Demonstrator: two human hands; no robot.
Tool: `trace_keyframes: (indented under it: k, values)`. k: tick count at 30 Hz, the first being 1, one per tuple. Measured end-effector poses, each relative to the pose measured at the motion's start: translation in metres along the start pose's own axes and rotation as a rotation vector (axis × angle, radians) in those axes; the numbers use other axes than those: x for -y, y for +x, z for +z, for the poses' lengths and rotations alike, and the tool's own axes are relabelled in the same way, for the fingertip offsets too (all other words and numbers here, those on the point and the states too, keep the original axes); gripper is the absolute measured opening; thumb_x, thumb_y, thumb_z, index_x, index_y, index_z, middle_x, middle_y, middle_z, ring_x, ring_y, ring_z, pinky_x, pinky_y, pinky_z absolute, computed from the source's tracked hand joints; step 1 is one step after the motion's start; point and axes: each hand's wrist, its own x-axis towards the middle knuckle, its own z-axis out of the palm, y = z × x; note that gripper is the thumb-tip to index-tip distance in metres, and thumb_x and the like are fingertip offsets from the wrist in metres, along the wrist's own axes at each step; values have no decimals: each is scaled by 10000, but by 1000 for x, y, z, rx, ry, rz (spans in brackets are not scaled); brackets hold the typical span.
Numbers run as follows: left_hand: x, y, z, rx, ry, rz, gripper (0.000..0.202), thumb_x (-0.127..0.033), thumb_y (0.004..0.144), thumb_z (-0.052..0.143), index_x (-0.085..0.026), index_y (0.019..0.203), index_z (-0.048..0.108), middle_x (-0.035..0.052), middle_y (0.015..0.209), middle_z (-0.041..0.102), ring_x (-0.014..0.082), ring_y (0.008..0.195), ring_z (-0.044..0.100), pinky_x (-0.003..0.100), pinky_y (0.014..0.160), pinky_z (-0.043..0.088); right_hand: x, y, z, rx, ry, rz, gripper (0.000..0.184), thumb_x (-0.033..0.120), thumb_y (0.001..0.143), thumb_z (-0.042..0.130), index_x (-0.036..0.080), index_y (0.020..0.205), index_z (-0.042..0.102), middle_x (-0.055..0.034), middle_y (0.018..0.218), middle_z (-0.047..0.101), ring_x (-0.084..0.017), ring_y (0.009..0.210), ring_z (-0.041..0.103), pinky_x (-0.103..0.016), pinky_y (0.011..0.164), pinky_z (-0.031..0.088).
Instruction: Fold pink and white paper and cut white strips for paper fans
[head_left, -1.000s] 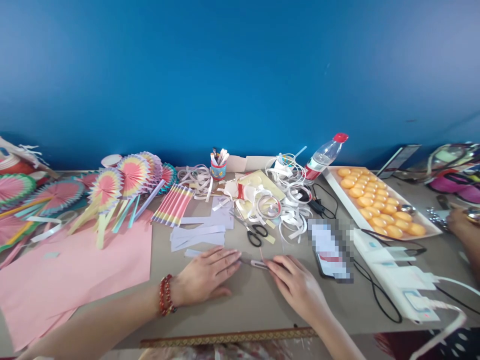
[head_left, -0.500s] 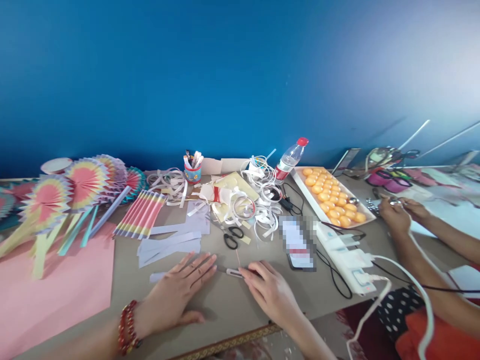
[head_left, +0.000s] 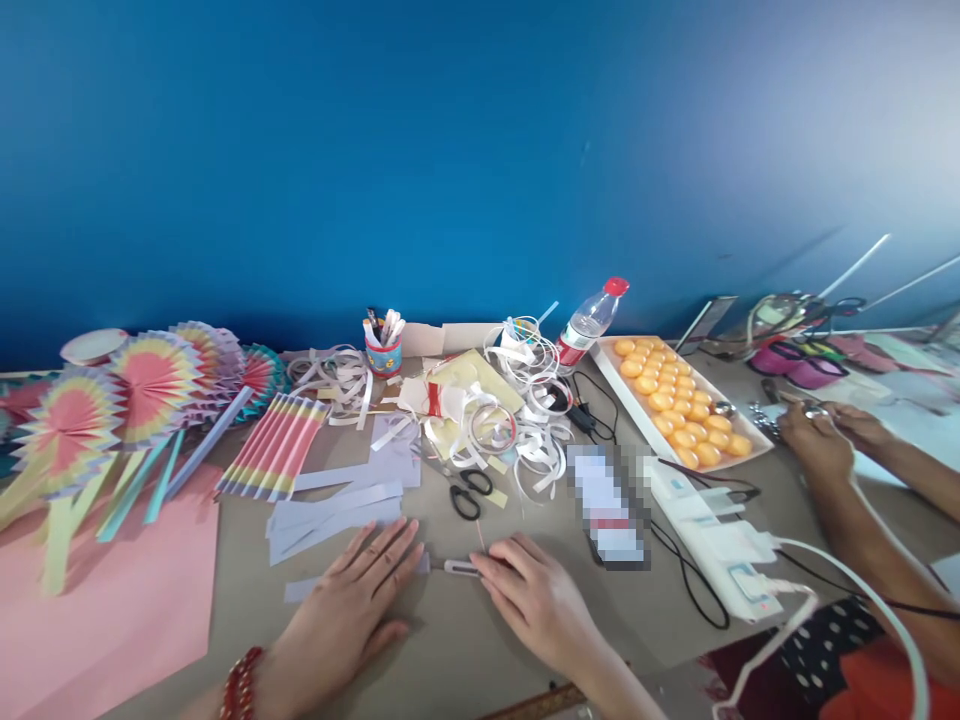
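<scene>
My left hand point(head_left: 352, 590) lies flat with its fingers stretched out, pressing down on a narrow pale-purple paper strip point(head_left: 300, 590). One end of the strip pokes out past the fingertips. In my right hand point(head_left: 536, 600) is a utility knife point(head_left: 459, 567) with a white handle, its blade pointing left toward the strip's end. A thin pinkish stick-like line rises beside the right fingertips; what it is I cannot tell. Black-handled scissors point(head_left: 471, 492) lie just beyond the knife. More pale-purple strips point(head_left: 334, 515) are stacked beyond my left hand.
Pleated paper fans point(head_left: 154, 390) and a pink sheet point(head_left: 112, 610) occupy the left. Paper scraps point(head_left: 540, 455), a pen cup point(head_left: 384, 355) and a bottle point(head_left: 589, 325) stand behind. A phone point(head_left: 611, 515), power strip point(head_left: 712, 540) and tray of orange domes point(head_left: 679, 400) lie right, near another person's hands point(head_left: 817, 440).
The camera view has shifted slightly. My left hand has slid a little left, and the strip's end now shows past its fingertips. The knife has moved slightly left.
</scene>
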Motion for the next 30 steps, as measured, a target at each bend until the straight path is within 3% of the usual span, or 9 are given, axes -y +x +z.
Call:
trace_keyframes:
  k: [4,7,15,20,30]
  values:
    - [4,1,7,-19,64,-38,631,-100,894,419,-226,1503,309,30,1573,294,217,1427,310,421,1184,274,2,12,-2,9,-18,-30,252,171,961,446,220,1108,645,-49,891,622,-171,830,577,-265,714,480]
    - [9,0,9,-23,63,-47,736,-6,806,391,-229,1503,307,22,1574,291,217,1432,302,411,1173,301,2,18,-2,0,-17,-53,256,163,950,455,221,1103,651,-46,883,625,-167,815,571,-262,703,474]
    - [17,2,9,7,67,-21,763,3,777,402,-252,1494,332,25,1572,297,242,1431,300,447,1132,373,-3,23,5,-32,32,-97,269,148,938,453,222,1105,652,-46,870,621,-176,833,555,-297,763,467]
    - [16,3,4,24,42,-8,779,23,781,401,-276,1497,319,44,1580,272,258,1440,279,480,1137,348,-3,24,7,-11,46,-75,276,166,942,448,229,1116,652,-52,908,624,-180,831,545,-295,733,461]
    - [5,7,-2,29,108,-63,506,-179,961,417,-193,1465,370,64,1570,297,234,1440,281,449,1163,306,-2,22,7,-27,23,-97,300,172,964,416,229,1118,667,-54,905,628,-167,835,560,-278,743,474]
